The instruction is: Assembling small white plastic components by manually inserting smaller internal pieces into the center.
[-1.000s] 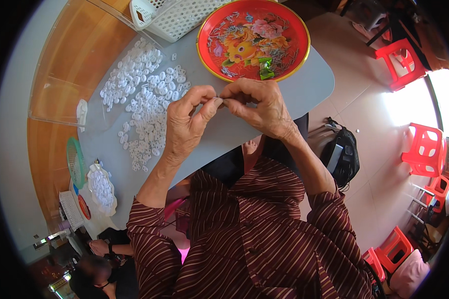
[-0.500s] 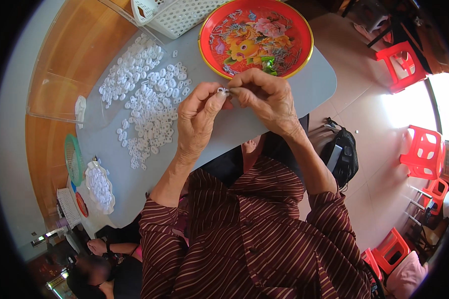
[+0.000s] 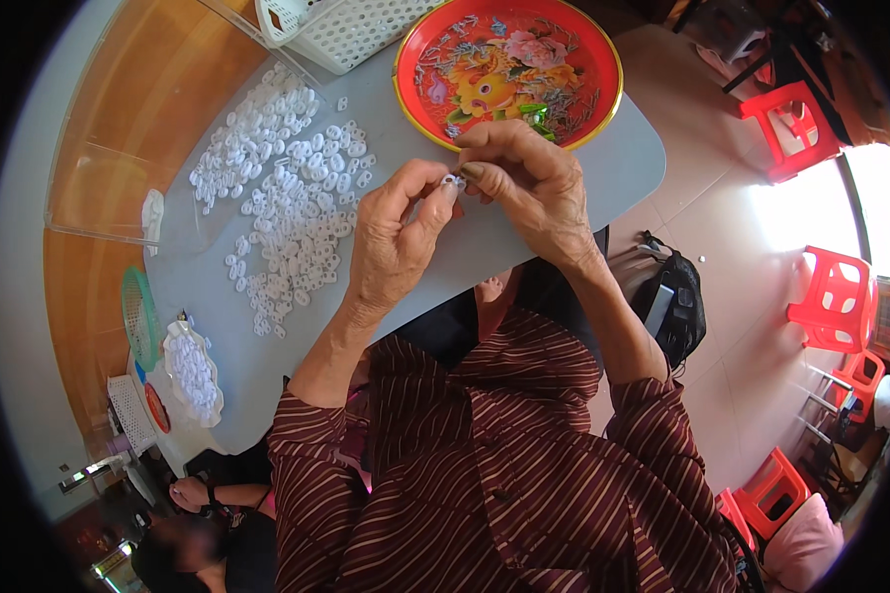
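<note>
Between the thumb and fingers of my left hand (image 3: pixel 394 235) is a small white plastic piece (image 3: pixel 452 182) with holes, held above the near edge of the grey table. My right hand (image 3: pixel 542 198) meets it from the right, thumb and index finger pinched at the piece; whatever sits between those fingertips is too small to make out. Just beyond my hands lies a round red tray (image 3: pixel 603 84) with a gold rim and a flower-and-fish print. Small grey metal parts, which look like screws, are scattered in it, with a shiny green item (image 3: pixel 536 115) near its front.
Many similar white pieces (image 3: pixel 302 198) spread over the table's left. A white perforated basket (image 3: pixel 351 40) stands at the back. Farther left are a scalloped dish (image 3: pixel 196 381) of white pieces and a green basket (image 3: pixel 140 316). A co-worker (image 3: pixel 208 539) sits lower left; red stools (image 3: pixel 831 301) stand right.
Both hands stay together at the white piece. My right thumb and fingers have shifted slightly around it, and the whole view has moved a little.
</note>
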{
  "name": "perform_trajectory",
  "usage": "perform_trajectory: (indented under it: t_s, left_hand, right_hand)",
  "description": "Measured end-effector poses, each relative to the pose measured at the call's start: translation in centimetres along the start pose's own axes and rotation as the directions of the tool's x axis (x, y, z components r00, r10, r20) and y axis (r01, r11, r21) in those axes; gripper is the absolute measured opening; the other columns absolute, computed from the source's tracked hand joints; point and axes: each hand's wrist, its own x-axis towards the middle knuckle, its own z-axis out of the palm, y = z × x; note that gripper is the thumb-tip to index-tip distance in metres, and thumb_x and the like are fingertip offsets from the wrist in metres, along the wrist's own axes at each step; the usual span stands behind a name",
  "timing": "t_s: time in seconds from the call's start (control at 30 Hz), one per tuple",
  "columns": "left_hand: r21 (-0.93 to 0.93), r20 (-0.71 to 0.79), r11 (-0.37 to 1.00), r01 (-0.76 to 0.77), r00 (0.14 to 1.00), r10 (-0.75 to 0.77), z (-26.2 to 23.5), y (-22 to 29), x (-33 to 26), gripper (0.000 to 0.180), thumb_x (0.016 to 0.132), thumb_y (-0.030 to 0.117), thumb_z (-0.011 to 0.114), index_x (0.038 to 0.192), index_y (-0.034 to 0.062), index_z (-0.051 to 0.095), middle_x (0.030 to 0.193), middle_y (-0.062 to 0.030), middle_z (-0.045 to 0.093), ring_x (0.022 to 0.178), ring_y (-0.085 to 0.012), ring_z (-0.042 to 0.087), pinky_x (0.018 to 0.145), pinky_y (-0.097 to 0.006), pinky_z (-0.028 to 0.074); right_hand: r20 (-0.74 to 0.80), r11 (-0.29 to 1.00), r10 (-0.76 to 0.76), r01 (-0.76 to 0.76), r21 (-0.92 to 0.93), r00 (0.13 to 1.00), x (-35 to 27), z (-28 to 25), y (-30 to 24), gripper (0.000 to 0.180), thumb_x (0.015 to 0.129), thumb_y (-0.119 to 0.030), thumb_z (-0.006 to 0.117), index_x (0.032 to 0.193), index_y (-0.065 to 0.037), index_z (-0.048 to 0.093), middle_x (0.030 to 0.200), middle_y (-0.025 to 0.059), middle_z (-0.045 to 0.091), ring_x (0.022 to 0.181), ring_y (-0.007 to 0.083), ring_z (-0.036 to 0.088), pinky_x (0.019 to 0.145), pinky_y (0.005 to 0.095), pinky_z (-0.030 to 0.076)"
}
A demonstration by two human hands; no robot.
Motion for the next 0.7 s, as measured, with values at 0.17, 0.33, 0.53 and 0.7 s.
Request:
perform_trajectory:
  t_s: [0.17, 0.33, 0.53, 0.7]
  left_hand:
    - [0.039, -0.002, 0.999, -0.01, 1.0, 0.01, -0.1, -0.18, 0.02, 0.007, 0.087, 0.004, 0.057, 0.093, 0.0005, 0.055, 0.07, -0.0042, 0.057, 0.062, -0.01, 0.056, 0.057, -0.025, 0.044]
    - [0.06, -0.006, 0.998, -0.033, 0.999, 0.033, -0.1, -0.59, -0.01, 0.006, 0.086, 0.004, 0.057, 0.091, 0.0013, 0.055, 0.069, -0.0048, 0.057, 0.061, -0.0105, 0.056, 0.056, -0.025, 0.044]
    - [0.056, -0.022, 0.998, -0.041, 0.999, 0.042, 0.01, -0.54, -0.12, 0.005, 0.086, 0.004, 0.057, 0.089, 0.0007, 0.055, 0.067, -0.0056, 0.058, 0.059, -0.0115, 0.057, 0.055, -0.026, 0.044]
    - [0.085, -0.026, 0.994, -0.068, 0.997, 0.071, -0.36, -0.29, -0.16, 0.005, 0.086, 0.004, 0.058, 0.088, 0.0002, 0.056, 0.066, -0.006, 0.058, 0.058, -0.0121, 0.057, 0.054, -0.026, 0.045]
  right_hand:
    - [0.007, 1.0, 0.0, 0.0, 0.005, 1.0, -0.05, -0.08, -0.07, 0.022, 0.087, -0.002, 0.061, 0.109, 0.0, 0.058, 0.089, 0.0061, 0.065, 0.08, 0.0089, 0.061, 0.072, 0.0224, 0.051]
    - [0.014, 1.0, 0.008, -0.008, 0.005, 1.0, -0.07, -0.01, -0.19, 0.022, 0.087, -0.002, 0.061, 0.109, 0.0, 0.058, 0.089, 0.0055, 0.065, 0.08, 0.0089, 0.061, 0.073, 0.0226, 0.051]
    - [0.001, 0.997, -0.034, 0.034, -0.065, 0.999, -0.07, 0.15, -0.15, 0.021, 0.086, -0.001, 0.062, 0.107, 0.0, 0.059, 0.087, 0.0065, 0.065, 0.079, 0.0094, 0.062, 0.072, 0.0229, 0.052]
    - [0.008, 0.993, -0.053, 0.053, -0.11, 0.999, -0.09, 0.24, -0.27, 0.015, 0.084, -0.002, 0.063, 0.099, 0.002, 0.062, 0.08, 0.0052, 0.064, 0.074, 0.0087, 0.06, 0.068, 0.0226, 0.051]
